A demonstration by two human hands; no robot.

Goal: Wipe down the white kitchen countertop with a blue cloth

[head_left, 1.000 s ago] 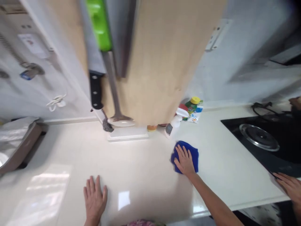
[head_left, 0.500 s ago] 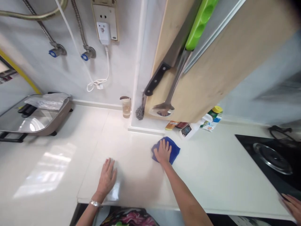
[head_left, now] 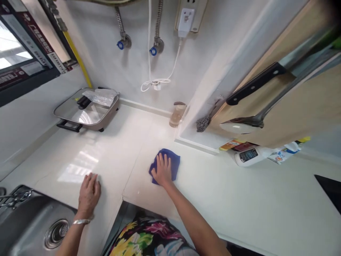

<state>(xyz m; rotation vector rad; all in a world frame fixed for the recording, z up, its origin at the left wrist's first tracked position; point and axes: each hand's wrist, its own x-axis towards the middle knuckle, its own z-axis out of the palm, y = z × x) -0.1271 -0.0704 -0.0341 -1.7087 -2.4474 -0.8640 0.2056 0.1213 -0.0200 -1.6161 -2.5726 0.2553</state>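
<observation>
My right hand lies flat with its fingers spread on a blue cloth, pressing it against the white countertop. Part of the cloth is hidden under the palm. To the left, my left hand rests palm down on the counter near the sink, its fingers stretched out and close together. It holds nothing. A silver bracelet circles that wrist. Between the two hands runs a thin seam in the countertop.
A steel sink fills the lower left. An electric pan with a glass lid stands behind. A cup is by the wall corner. A white bottle and packets lie below a hanging knife. A black cooktop shows at right.
The view has swung left, bringing the sink in. My right hand has slid the blue cloth leftward to the counter seam. My left hand has moved left across it. A hand at the right edge is gone from view.
</observation>
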